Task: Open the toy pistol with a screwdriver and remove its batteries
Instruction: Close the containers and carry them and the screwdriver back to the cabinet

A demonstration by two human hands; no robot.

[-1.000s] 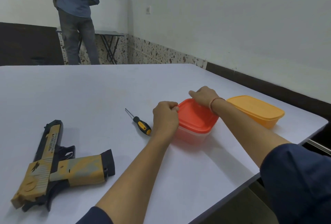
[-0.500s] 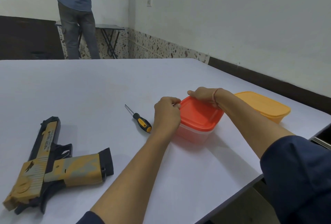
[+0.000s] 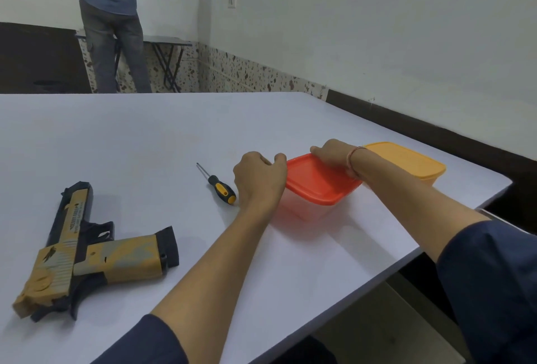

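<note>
Gripping the red lid (image 3: pixel 319 182) of a clear plastic box (image 3: pixel 302 209) with both hands, I have my left hand (image 3: pixel 258 182) curled round its near-left corner. My right hand (image 3: pixel 329 151) is hooked over its far edge, fingers bent down on the rim. The box sits close to the right edge of the white table (image 3: pixel 145 137). A yellow-lidded container (image 3: pixel 406 160) lies just behind my right wrist, by the far right corner; I cannot tell whether the two touch. Leftward, the tabletop runs broad and flat to its far edge.

The screwdriver (image 3: pixel 218 186), black and yellow in the handle, lies just left of my left hand, shaft pointing toward the far edge.

The toy pistol (image 3: pixel 87 250) lies flat on its side near the table's near left, well apart from my hands. Its muzzle points away from me and its grip points right. It has worn tan paint over a black frame and a black base on the grip. White lettering runs along the slide, too small to read.

Beyond the table a person (image 3: pixel 113 14) stands facing a folding table (image 3: pixel 165 42) at the wall.
</note>
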